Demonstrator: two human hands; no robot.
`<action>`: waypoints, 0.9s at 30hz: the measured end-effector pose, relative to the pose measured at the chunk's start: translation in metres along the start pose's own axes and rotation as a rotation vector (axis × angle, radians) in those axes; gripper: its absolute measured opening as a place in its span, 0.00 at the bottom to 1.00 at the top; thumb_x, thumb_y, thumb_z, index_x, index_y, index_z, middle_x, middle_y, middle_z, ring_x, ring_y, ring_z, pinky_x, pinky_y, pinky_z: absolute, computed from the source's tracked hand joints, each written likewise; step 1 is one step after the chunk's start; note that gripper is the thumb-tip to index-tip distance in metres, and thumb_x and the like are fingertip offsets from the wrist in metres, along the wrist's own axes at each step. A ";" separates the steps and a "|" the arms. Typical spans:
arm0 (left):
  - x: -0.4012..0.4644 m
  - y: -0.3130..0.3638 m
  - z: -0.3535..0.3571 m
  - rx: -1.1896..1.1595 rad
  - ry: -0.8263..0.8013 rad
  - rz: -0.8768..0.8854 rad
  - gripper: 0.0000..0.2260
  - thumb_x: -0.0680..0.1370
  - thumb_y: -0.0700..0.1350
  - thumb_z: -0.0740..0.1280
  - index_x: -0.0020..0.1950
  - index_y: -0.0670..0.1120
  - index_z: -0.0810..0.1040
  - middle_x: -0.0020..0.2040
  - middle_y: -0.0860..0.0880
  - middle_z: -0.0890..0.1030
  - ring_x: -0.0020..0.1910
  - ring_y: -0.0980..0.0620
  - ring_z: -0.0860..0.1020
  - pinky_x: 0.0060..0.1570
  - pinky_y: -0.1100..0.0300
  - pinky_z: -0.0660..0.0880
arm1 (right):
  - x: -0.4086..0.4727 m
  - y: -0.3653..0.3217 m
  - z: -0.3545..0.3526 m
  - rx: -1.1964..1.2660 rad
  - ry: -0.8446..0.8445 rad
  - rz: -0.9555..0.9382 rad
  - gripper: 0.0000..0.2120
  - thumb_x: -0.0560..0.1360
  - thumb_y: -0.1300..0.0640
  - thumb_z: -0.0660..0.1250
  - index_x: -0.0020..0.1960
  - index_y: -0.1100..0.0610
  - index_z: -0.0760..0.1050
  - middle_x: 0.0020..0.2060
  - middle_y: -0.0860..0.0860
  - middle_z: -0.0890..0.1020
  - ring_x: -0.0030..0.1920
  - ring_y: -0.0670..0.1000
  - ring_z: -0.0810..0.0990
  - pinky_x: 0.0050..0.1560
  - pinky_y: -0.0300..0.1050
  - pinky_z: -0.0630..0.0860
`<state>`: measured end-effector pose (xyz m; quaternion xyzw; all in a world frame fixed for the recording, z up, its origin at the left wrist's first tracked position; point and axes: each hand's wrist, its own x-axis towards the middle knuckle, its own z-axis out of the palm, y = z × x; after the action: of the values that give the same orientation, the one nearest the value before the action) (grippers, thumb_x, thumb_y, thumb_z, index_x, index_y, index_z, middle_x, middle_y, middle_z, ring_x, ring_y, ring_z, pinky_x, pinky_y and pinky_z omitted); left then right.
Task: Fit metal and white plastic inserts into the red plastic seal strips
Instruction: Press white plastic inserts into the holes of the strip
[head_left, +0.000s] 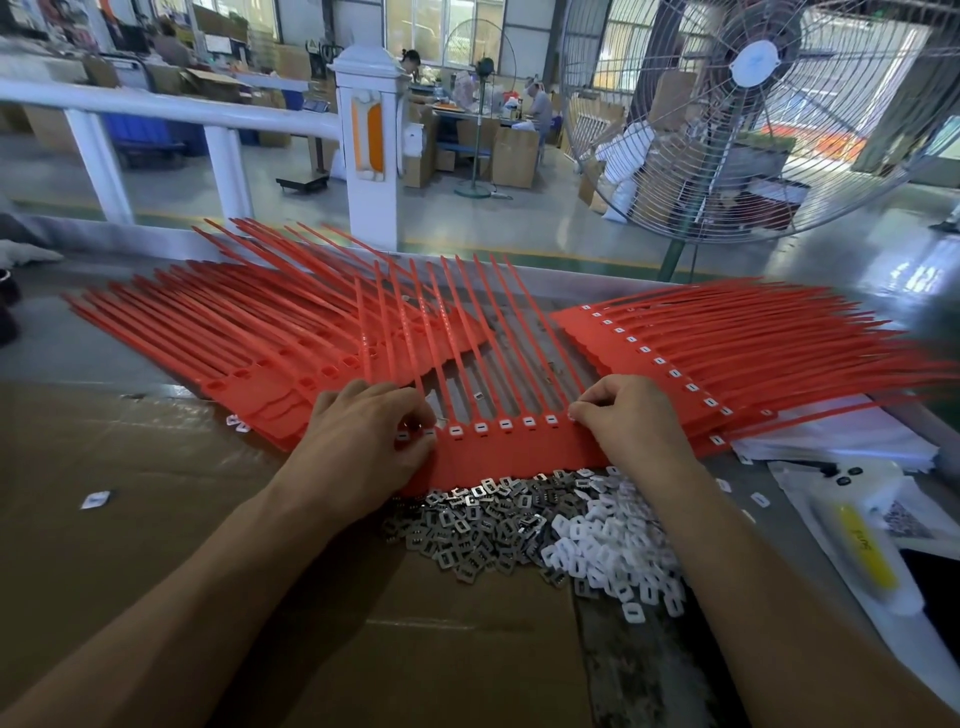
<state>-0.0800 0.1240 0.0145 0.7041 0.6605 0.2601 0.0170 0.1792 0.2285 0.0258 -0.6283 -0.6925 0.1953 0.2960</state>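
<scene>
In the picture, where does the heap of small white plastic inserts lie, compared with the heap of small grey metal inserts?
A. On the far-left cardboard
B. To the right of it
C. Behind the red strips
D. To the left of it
B: the heap of small white plastic inserts lies right of the heap of small grey metal inserts, both just in front of the red plastic seal strip.

Lighting: bright, even daylight from windows (426, 23) along far wall and opening at upper right. Glare: pale sheen on grey floor (519, 218); blown-out highlights behind fan (753, 104). Shadows: soft, short, under forearms on cardboard (156, 519). Distortion: strong wide-angle bowing; white railing (171, 111) and desk (639, 286) rim curve. Focus: centre sharp; red strips (779, 343) at right edge smeared; far background soft.
</scene>
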 end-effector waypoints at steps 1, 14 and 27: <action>0.000 0.000 0.000 0.001 0.000 0.000 0.10 0.79 0.59 0.66 0.58 0.60 0.78 0.58 0.61 0.77 0.60 0.57 0.69 0.64 0.54 0.61 | -0.002 0.001 -0.002 0.003 -0.006 -0.022 0.03 0.78 0.55 0.73 0.45 0.51 0.85 0.41 0.44 0.84 0.45 0.45 0.81 0.38 0.36 0.70; 0.000 0.000 0.001 0.004 0.009 -0.001 0.09 0.79 0.59 0.66 0.58 0.60 0.78 0.57 0.62 0.76 0.60 0.57 0.70 0.64 0.53 0.61 | -0.022 -0.009 -0.010 -0.606 -0.075 -0.359 0.16 0.81 0.60 0.60 0.61 0.50 0.84 0.47 0.50 0.75 0.50 0.55 0.79 0.47 0.49 0.75; -0.001 0.000 0.001 -0.001 0.024 0.000 0.08 0.80 0.58 0.66 0.57 0.60 0.78 0.56 0.62 0.77 0.59 0.57 0.70 0.65 0.53 0.61 | -0.023 0.008 -0.058 -0.292 -0.262 -0.085 0.08 0.71 0.46 0.80 0.37 0.47 0.84 0.32 0.42 0.83 0.37 0.42 0.81 0.38 0.43 0.72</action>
<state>-0.0793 0.1231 0.0136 0.7010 0.6605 0.2689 0.0092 0.2241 0.2013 0.0605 -0.6040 -0.7719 0.1603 0.1172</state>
